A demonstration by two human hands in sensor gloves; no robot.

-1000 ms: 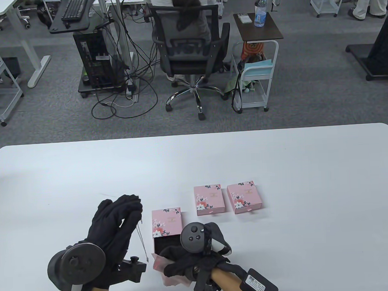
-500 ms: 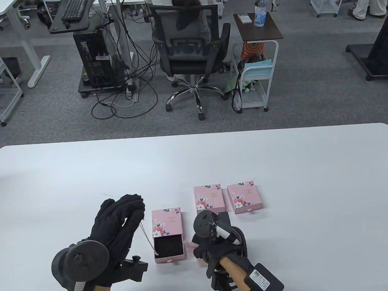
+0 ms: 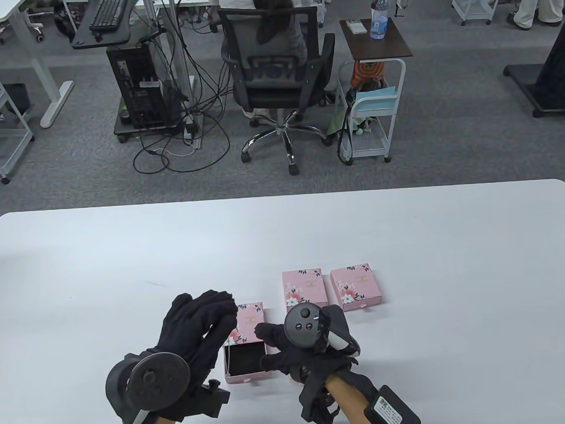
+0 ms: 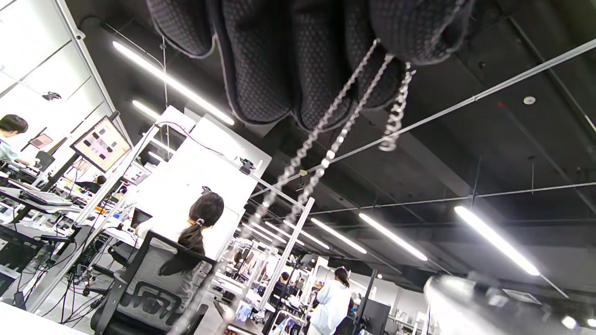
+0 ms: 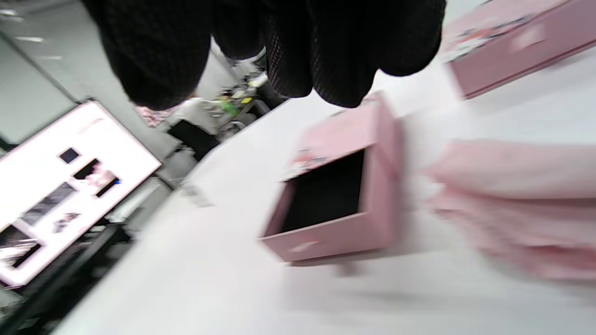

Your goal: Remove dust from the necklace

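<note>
My left hand point(image 3: 223, 313) pinches a thin silver necklace point(image 3: 229, 358) at the fingertips. The chain hangs down into the open black-lined drawer of a pink floral box point(image 3: 245, 377). In the left wrist view the chain point(image 4: 331, 152) dangles from my gloved fingers point(image 4: 316, 70). My right hand point(image 3: 266, 347) is at the drawer's right edge with fingers spread, holding nothing. A pink cloth point(image 5: 517, 209) lies on the table beside the box point(image 5: 335, 237); in the table view only a bit of the cloth point(image 3: 295, 381) shows under my right hand.
Two closed pink floral boxes point(image 3: 304, 289) point(image 3: 357, 286) lie side by side just behind my right hand. The white table point(image 3: 405, 234) stretches to the back and both sides. An office chair and carts stand on the floor beyond.
My left hand moved right and brought the chain over and into the open drawer. My right hand moved the cloth off the box to its right, then came back to the drawer's right edge.
</note>
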